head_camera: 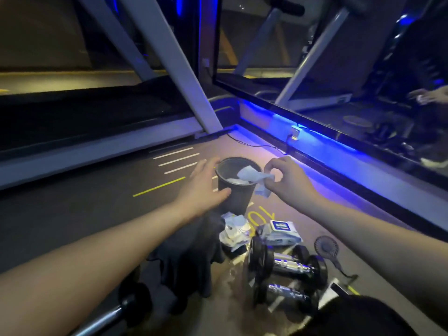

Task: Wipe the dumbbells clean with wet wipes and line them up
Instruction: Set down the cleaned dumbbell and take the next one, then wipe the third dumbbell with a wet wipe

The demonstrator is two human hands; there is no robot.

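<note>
A small dark bin (236, 195) stands on the gym floor with crumpled wipes inside. My left hand (206, 187) curls around its left wall, thumb on the front. My right hand (288, 180) pinches a used wet wipe (254, 179) over the bin's right rim. Two black dumbbells with chrome handles (288, 263) (286, 291) lie side by side nearer to me. A third dumbbell (128, 306) shows partly under my left forearm. The wet wipe pack (281, 232) lies just beyond the pair.
A pile of used wipes (234, 231) and a dark cloth (191, 253) lie between bin and dumbbells. A small handheld fan (327, 249) rests at the right. A treadmill (97, 132) runs along the left; a mirror wall with blue strip light (315, 139) bounds the right.
</note>
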